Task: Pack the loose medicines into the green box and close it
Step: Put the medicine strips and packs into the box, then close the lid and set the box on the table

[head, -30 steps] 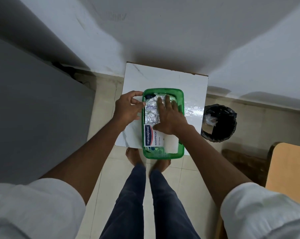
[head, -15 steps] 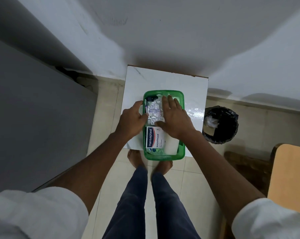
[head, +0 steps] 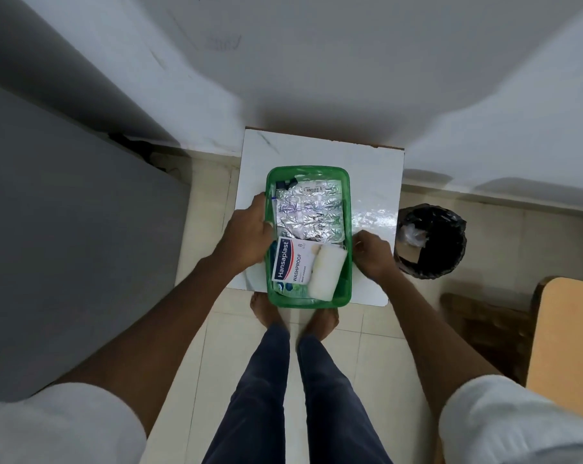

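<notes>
The green box (head: 308, 170) lies open on a small white table (head: 370, 175). Inside it are silver blister strips (head: 310, 216) at the far end, with a white Hansaplast carton (head: 291, 261) and a white bandage roll (head: 326, 272) at the near end. A dark small item (head: 283, 185) sits in the far left corner. My left hand (head: 246, 234) grips the box's left wall, thumb over the rim. My right hand (head: 372, 254) is curled against the outside of the right wall. No lid is in view.
A black bin (head: 430, 242) with a liner stands on the floor right of the table. A wooden tabletop (head: 568, 346) is at the right edge, and a grey panel (head: 65, 246) fills the left. My legs and bare feet are below the table's near edge.
My right hand has come off the blister strips, out of the box, and now sits at its right wall. My left hand has slid nearer along the left wall.
</notes>
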